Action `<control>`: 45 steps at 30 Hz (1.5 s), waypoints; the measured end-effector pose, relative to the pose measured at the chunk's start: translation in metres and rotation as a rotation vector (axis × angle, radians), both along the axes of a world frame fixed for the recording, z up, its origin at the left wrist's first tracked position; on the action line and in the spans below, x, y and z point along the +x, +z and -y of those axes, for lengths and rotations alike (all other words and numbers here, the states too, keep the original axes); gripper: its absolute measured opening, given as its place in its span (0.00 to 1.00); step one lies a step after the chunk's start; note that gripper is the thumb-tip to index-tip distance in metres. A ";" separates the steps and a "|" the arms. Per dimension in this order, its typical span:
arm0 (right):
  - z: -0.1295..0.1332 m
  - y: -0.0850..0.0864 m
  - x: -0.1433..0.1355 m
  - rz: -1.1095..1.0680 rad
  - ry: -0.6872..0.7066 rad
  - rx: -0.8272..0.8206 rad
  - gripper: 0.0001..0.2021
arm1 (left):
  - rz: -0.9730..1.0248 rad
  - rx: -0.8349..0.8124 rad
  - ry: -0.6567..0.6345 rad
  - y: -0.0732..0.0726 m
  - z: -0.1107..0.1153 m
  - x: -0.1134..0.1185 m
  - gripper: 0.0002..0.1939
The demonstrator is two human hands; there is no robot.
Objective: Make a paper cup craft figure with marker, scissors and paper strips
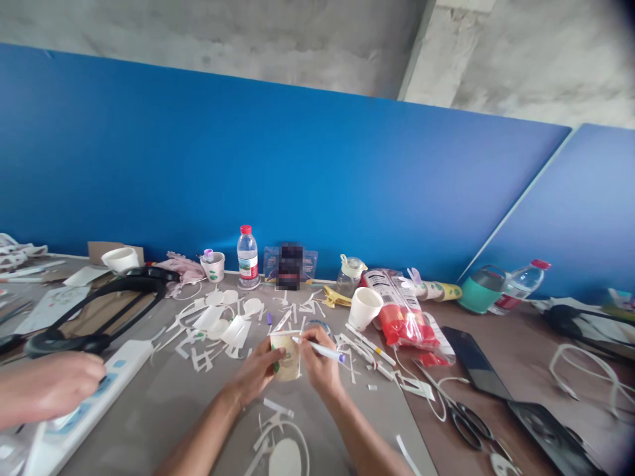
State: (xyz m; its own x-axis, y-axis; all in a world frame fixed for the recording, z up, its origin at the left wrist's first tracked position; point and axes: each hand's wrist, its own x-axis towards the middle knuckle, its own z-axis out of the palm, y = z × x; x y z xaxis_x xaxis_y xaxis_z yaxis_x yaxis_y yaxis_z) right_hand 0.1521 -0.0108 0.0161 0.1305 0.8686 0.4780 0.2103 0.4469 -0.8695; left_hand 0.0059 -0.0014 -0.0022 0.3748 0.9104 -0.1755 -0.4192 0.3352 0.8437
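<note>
Behind the paper cup (290, 368), a big blue wall (248, 152) is seen. Under and all around the cup, a wide table (163, 410) is covered with many things. To the left of the cup, a long power strip (133, 357) is laid. To the right of the cup, a shiny red bag (417, 324) is set down. Behind the cup and a bit to its left, a water bottle (247, 258) is stood up.

At the cup's left side, it is gripped by the left hand (258, 370), with the fingers curled in and the thumb in front. Beside the cup's right side, a pen (327, 352) is pinched in the closed fingers of the right hand (320, 362). The cup is held nearly upright between both hands.

The pen's tip is held by the cup's top edge; whether they touch cannot be told. It looks as if the cup is being marked. For the next stroke, the cup should be held still and pressed softly.

Behind the cup, mostly to its left, small white scraps (237, 334) are scattered.
</note>
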 end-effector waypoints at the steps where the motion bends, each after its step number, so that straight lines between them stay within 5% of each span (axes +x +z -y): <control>1: 0.000 0.000 0.000 -0.002 0.000 0.001 0.07 | -0.005 -0.002 0.001 0.001 0.000 0.000 0.22; 20: -0.001 0.001 0.002 -0.089 -0.024 -0.065 0.07 | -0.003 0.026 -0.002 -0.002 0.000 -0.001 0.22; 27: 0.000 0.002 0.000 -0.083 -0.017 -0.033 0.07 | -0.014 0.032 0.032 -0.003 0.001 0.002 0.29; 45: 0.000 0.000 0.003 0.022 -0.008 -0.023 0.06 | -0.035 0.047 0.018 -0.008 -0.001 0.001 0.24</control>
State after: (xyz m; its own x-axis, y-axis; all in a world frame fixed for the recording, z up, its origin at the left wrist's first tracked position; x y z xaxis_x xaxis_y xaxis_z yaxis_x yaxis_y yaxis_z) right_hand 0.1550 -0.0103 0.0160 0.1271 0.8785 0.4604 0.2333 0.4247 -0.8748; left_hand 0.0065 0.0001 -0.0101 0.3530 0.9243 -0.1449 -0.3942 0.2874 0.8729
